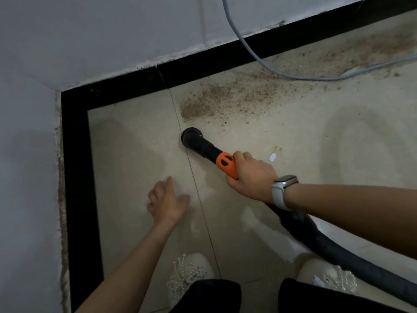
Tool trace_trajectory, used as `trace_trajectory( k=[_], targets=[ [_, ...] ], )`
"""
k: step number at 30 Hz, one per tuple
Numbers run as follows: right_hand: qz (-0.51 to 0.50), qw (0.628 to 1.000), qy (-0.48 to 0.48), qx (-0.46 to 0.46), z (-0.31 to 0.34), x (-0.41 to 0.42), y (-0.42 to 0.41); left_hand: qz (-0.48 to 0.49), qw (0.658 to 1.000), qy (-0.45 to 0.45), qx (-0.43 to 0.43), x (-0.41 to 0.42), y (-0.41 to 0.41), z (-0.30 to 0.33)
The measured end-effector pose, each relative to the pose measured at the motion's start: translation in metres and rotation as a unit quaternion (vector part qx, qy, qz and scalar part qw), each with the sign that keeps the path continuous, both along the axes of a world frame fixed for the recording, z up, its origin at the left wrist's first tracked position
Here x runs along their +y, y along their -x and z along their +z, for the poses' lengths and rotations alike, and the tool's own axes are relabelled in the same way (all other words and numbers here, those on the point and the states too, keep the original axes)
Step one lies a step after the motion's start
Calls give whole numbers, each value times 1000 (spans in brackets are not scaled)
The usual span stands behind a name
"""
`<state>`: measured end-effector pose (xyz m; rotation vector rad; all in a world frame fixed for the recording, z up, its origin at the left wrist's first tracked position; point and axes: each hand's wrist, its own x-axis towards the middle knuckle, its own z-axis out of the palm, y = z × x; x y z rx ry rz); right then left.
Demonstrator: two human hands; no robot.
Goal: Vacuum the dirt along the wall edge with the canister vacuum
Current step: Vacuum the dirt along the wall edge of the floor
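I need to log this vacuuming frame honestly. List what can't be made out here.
- Canister body: out of the head view; the hose runs off the right edge.
- Nozzle mouth: faces the floor, so contact and suction cannot be told.
- Right hand fingers: wrapped under the orange handle, hidden.
- Left hand: motion-blurred; touching the floor or not is unclear.
- Grey cable: both ends cut off by the frame.
- White scrap: too small to identify.
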<state>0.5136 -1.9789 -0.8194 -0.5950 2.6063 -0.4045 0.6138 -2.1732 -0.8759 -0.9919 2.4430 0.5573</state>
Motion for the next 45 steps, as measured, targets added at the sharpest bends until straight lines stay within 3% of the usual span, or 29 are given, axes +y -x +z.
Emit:
trace_trajectory(
  k=[4, 10, 14, 18, 24, 28, 36, 41, 45],
  targets=[
    [9, 1000, -16, 3, -2, -39, 17, -30, 998, -18, -47, -18, -15, -10],
    [44, 997, -32, -57, -9, -49, 18, -27, 998, -32, -37, -19, -16, -13],
    [121, 987, -15, -104, -8, -19, -24, -13, 1000, -18, 21, -24, -24, -17],
    [180, 972, -59, -139, -7, 15, -50, 2, 998, 9, 69, -25, -27, -15],
    [49, 995, -65, -65, -8, 58, -27, -29, 996, 25, 85, -1, -7, -8],
    [-46, 995, -83, -39, -10, 98, -26, -152, 983, 17, 96, 30, 9, -6],
    [-96, 990, -99, -22, -4, 153, -66, -308, 951, -3, -6, 87, 25, -16],
    [-83, 988, -126, -24, -2, 173, -86, -314, 949, 3, -27, 93, 31, -18],
    [-151, 978, -141, -11, -6, 185, -72, -316, 948, 10, -23, 93, 36, -16]
  ],
)
